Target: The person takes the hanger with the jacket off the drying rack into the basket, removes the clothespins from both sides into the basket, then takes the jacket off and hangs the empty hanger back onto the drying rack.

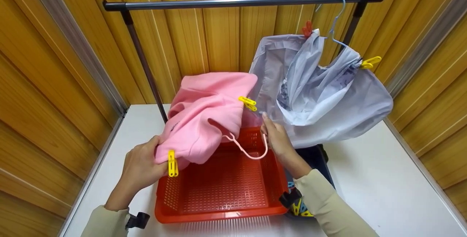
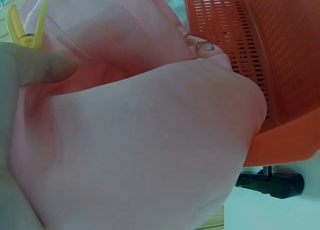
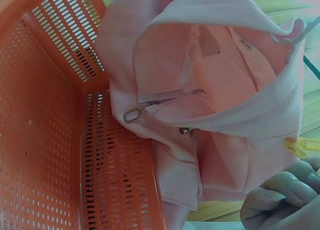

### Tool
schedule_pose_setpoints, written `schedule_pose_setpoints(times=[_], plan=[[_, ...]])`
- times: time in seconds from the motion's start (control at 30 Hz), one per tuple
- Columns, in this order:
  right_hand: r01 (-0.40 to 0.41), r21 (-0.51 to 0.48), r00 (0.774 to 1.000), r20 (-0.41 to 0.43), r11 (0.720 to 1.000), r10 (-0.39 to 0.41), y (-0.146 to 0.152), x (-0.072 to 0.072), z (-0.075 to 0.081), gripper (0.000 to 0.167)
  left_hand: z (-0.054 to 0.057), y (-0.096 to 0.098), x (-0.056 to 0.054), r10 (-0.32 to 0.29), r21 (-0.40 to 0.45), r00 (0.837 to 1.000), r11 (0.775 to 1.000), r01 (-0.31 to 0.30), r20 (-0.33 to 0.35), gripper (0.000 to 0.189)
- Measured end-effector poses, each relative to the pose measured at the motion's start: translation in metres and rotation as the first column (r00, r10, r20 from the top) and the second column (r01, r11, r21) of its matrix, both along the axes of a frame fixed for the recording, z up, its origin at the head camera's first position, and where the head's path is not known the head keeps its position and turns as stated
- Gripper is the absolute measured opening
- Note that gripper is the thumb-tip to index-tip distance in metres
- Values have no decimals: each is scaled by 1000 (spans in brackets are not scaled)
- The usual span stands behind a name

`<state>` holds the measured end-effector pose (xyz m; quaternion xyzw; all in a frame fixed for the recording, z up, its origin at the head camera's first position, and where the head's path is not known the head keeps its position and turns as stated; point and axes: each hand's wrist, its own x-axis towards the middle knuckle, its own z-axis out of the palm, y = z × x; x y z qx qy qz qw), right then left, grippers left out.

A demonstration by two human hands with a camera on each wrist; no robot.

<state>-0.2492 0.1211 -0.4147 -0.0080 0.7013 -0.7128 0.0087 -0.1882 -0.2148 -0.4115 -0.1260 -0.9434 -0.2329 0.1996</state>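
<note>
Three sides of wood-look panelled wall (image 1: pixel 219 43) enclose a white bench (image 1: pixel 383 186); a dark rack stands along its far edge, with a metal rail (image 1: pixel 226 3) across the top. At the right end of that rail hangs a translucent white garment (image 1: pixel 328 131), on a blue hanger (image 1: pixel 343 5); judged by its two clips, that piece looks finished. Below, a red basket (image 1: pixel 226 215) sits on the bench; the pink garment (image 1: pixel 204 120) is held up over its far left part, well below the rail; a dark container (image 1: pixel 313 156) lies partly hidden at the basket's right, with loose clips (image 1: pixel 297 208) inside.

The left hand (image 1: pixel 142 166) grips the pink garment by its near corner, thumb over the cloth; the right hand (image 1: pixel 279 138) is beside the pink hanger's hook (image 1: pixel 255 158), fingers curled, though I cannot tell whether they hold anything.

Smallest are the fastenings: a red clip (image 1: pixel 307 29) and a yellow clip (image 1: pixel 371 62) on the white piece; two yellow pegs (image 1: pixel 247 102) on the pink one, one at either side; a metal zip pull (image 3: pixel 132 115) on its front. Pegging therefore seems done; what appears left is getting the free hook over the rail.
</note>
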Motion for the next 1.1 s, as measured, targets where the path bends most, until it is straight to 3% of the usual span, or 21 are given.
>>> schedule_pose_setpoints(times=[0.33, 0.53, 1.1], plan=[[-45, -28, 999, -15, 999, 45, -5, -8, 6, 54, -3, 1, 1, -5, 2, 1000, 1000, 5, -17, 42], [-13, 0, 999, 34, 1000, 13, -8, -13, 11, 48, -4, 1, 1, -6, -1, 1000, 1000, 6, -17, 42], [10, -48, 1000, 22, 999, -8, -15, -22, 18, 42, -5, 2, 2, -13, -4, 1000, 1000, 13, -13, 41]])
